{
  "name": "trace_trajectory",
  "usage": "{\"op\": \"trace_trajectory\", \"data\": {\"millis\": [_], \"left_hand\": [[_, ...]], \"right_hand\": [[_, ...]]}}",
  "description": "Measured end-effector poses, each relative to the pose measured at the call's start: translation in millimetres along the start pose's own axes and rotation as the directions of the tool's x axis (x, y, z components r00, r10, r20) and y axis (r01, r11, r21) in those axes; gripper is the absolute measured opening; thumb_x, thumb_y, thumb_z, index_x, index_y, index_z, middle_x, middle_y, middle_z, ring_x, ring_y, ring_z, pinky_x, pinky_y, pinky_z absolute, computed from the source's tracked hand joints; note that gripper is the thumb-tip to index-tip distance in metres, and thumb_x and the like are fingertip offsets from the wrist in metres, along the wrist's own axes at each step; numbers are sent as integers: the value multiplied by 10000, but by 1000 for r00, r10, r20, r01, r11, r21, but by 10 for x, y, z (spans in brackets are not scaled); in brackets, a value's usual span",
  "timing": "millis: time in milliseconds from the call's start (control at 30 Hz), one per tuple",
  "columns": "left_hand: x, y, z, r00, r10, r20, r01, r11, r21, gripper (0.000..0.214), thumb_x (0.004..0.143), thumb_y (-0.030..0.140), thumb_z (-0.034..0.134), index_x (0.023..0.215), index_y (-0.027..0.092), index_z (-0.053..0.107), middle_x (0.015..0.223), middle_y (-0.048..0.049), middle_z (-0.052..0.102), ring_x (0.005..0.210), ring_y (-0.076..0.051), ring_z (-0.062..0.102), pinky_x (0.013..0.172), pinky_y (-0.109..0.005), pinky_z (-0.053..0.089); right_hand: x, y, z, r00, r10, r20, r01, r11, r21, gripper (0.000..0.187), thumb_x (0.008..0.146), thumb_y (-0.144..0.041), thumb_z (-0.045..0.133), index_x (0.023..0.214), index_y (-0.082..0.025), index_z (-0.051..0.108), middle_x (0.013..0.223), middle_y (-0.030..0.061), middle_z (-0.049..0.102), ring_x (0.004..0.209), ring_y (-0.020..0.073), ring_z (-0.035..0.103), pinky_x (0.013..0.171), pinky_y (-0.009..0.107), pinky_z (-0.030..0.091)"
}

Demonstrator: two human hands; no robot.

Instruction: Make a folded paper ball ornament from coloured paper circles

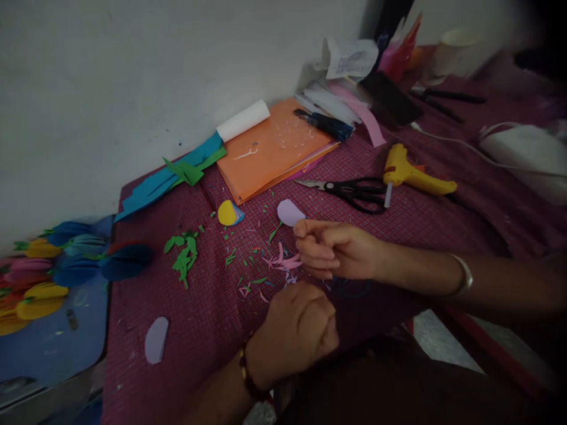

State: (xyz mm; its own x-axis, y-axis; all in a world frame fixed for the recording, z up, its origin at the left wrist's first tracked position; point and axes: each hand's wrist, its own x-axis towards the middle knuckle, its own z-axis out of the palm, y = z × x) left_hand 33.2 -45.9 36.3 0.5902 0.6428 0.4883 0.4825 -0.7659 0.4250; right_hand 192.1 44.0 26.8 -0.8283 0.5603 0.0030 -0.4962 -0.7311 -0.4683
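Observation:
My right hand [339, 248] is over the table with its fingers curled and the thumb close to the index finger. Its index fingertip overlaps the edge of a lilac paper circle [290, 212]; whether it touches the paper I cannot tell. Below it, my left hand [299, 327] is closed with the back of the hand upward, so anything in its fingers is hidden. Pink paper scraps [283, 258] lie between the hands. A folded lilac paper half-circle [156, 340] lies at the lower left, and a small stack of circles with a yellow one [227, 213] on top lies farther back.
Black-handled scissors [354, 192] and a yellow glue gun [411, 171] lie behind my right hand. Green paper leaves [183, 254] lie at left. Orange sheets [266, 153], blue strips [163, 180] and a cutter [325, 124] are by the wall. Colourful paper balls [80, 260] rest on a blue surface.

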Motion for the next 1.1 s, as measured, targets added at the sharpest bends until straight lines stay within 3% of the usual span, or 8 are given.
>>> {"op": "trace_trajectory", "data": {"millis": [200, 333, 433, 700, 933, 1100], "left_hand": [[-17, -225, -136, 965, -241, -104, 246, 969, 31, 225, 884, 93, 404, 691, 208, 403, 621, 19, 458, 579, -116, 449, 548, -246, 374], [25, -323, -166, 905, -327, -270, 338, 941, -6, 126, 875, 86, 530, 801, 187, 546, 710, 9, 582, 653, -101, 553, 615, -218, 451], [62, -316, -160, 904, -267, -334, 285, 958, 6, 147, 847, 71, 585, 934, 185, 615, 843, -18, 675, 806, -122, 634, 735, -238, 517], [53, -269, -143, 937, -200, -286, 221, 974, 43, 185, 865, 76, 566, 1016, 161, 630, 915, -48, 703, 873, -140, 661, 802, -269, 565], [-4, -324, -171, 992, -21, -122, 67, 919, 388, 150, 858, 94, 557, 1000, 126, 593, 873, -78, 675, 797, -171, 632, 735, -309, 546], [35, -281, -151, 970, -28, -241, 101, 950, 296, 90, 824, 91, 577, 882, 161, 577, 805, -42, 662, 764, -145, 626, 733, -273, 543]], "right_hand": [[-12, 10, -56, 993, 79, 82, -86, 993, 79, 241, 720, -77, 404, 870, -204, 544, 469, -92, 282, 385, 80, 194, 451, 194, 392], [-32, 33, -52, 989, 128, 76, -134, 988, 80, 87, 829, -203, 432, 770, -201, 497, 459, -91, 240, 381, 80, 197, 442, 195, 386], [-43, 62, -33, 982, 173, 77, -178, 982, 68, 168, 894, -275, 428, 746, -203, 461, 457, -94, 224, 381, 77, 191, 445, 186, 384], [-37, 148, -39, 965, 246, 87, -246, 969, -9, 186, 911, -248, 415, 744, -193, 475, 463, -96, 252, 388, 73, 225, 460, 181, 404], [-46, 167, -8, 970, 244, 16, -242, 968, -60, 176, 912, -197, 392, 772, -192, 499, 463, -100, 258, 390, 70, 210, 459, 178, 387], [-37, 157, 7, 973, 225, -42, -228, 971, -74, 162, 916, -250, 437, 775, -192, 493, 445, -109, 268, 379, 65, 190, 452, 179, 379]]}}
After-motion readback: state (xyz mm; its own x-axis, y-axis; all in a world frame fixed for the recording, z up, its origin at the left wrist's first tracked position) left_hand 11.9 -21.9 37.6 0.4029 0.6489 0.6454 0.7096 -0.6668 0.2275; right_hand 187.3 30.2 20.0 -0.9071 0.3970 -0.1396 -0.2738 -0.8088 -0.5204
